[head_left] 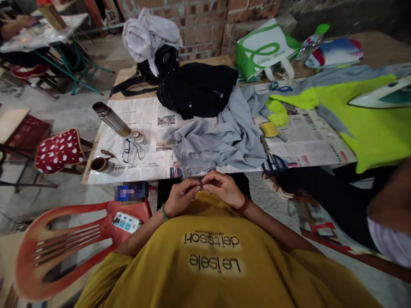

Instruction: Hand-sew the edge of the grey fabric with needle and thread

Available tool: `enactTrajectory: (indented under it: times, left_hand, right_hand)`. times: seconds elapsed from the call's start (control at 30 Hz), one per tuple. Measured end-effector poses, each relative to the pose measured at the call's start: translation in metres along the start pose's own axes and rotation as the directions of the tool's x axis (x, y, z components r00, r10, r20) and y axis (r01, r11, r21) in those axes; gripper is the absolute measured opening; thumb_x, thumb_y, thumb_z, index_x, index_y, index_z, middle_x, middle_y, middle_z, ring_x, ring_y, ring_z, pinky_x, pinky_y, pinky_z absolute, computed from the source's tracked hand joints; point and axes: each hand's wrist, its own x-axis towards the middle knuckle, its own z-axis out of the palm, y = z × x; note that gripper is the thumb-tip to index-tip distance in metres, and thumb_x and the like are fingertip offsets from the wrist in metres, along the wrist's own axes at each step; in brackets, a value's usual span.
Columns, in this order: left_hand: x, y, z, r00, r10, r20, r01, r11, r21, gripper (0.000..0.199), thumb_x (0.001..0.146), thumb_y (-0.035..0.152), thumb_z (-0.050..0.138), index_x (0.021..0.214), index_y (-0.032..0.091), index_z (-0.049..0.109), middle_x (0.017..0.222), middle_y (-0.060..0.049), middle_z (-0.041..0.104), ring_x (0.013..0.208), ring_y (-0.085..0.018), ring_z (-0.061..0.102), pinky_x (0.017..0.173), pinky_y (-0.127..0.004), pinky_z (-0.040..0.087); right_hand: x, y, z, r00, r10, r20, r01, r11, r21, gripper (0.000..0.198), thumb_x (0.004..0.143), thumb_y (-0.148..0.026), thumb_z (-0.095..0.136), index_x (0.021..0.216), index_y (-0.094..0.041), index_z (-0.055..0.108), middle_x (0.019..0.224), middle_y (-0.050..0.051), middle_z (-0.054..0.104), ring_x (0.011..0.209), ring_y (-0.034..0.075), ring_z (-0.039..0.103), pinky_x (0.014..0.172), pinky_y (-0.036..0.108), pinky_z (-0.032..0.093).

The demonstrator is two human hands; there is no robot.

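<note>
My left hand [180, 196] and my right hand [226, 188] meet in front of my chest, just short of the table's near edge. The fingertips of both are pinched together around something small and dark, too tiny to make out. Just beyond them a crumpled grey cloth [221, 143] lies on the newspaper-covered table [150, 164]. Scissors with dark blue handles [275, 163] rest at the table edge to the right of the cloth. A small yellow object [269, 129] sits behind the scissors.
At left stand a steel flask [111, 119], a brown mug [102, 164] and eyeglasses [127, 150]. A black bag [199, 90] lies behind the cloth. Rightward are an iron [383, 95] on a yellow-grey garment [362, 124] and another person's arm [390, 209]. A red chair [64, 214] is beside me.
</note>
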Motion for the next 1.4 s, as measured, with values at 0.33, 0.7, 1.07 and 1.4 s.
enactTrajectory:
  times: [0.33,0.7,1.07,1.4]
  left_hand:
    - [0.000,0.000,-0.001,0.999,0.044,0.019,-0.045,0.996,0.071,0.005,0.078,0.021,0.067,0.078,0.017,0.071,0.066,0.000,0.062,0.053,-0.009,0.050,0.054,-0.021,0.039]
    - [0.007,-0.017,0.004,0.996,0.007,0.086,-0.009,1.000,0.028,0.020,0.079,0.036,0.066,0.083,0.016,0.066,0.075,-0.001,0.067,0.049,-0.006,0.051,0.049,-0.019,0.040]
    - [0.017,-0.020,0.008,0.977,-0.124,0.173,0.132,0.991,-0.035,0.036,0.075,0.049,0.067,0.080,0.015,0.060,0.061,0.002,0.061,0.042,-0.005,0.045,0.039,-0.016,0.032]
    - [0.082,-0.060,-0.037,0.945,0.282,-0.162,-0.198,0.894,0.402,0.025,0.082,0.034,0.058,0.099,0.018,0.066,0.090,-0.005,0.069,0.062,-0.011,0.058,0.061,-0.024,0.050]
  right_hand:
    - [-0.002,0.011,-0.009,0.995,0.046,-0.083,-0.052,0.996,-0.074,0.023,0.081,-0.042,0.060,0.078,-0.020,0.061,0.079,0.001,0.058,0.053,0.007,0.047,0.054,0.023,0.041]
    - [-0.013,0.016,-0.037,0.978,0.207,-0.017,-0.197,0.899,-0.391,0.028,0.077,-0.029,0.061,0.103,-0.020,0.068,0.092,0.005,0.066,0.070,0.013,0.056,0.068,0.027,0.046]
    - [0.001,0.008,0.001,0.997,0.050,-0.051,-0.051,0.998,-0.028,0.020,0.078,-0.037,0.064,0.076,-0.018,0.062,0.069,-0.001,0.059,0.053,0.007,0.050,0.053,0.021,0.040]
    - [0.023,0.027,-0.101,0.839,0.008,-0.544,-0.052,0.996,-0.066,0.023,0.079,-0.042,0.058,0.081,-0.019,0.053,0.060,-0.004,0.057,0.048,0.009,0.050,0.053,0.022,0.040]
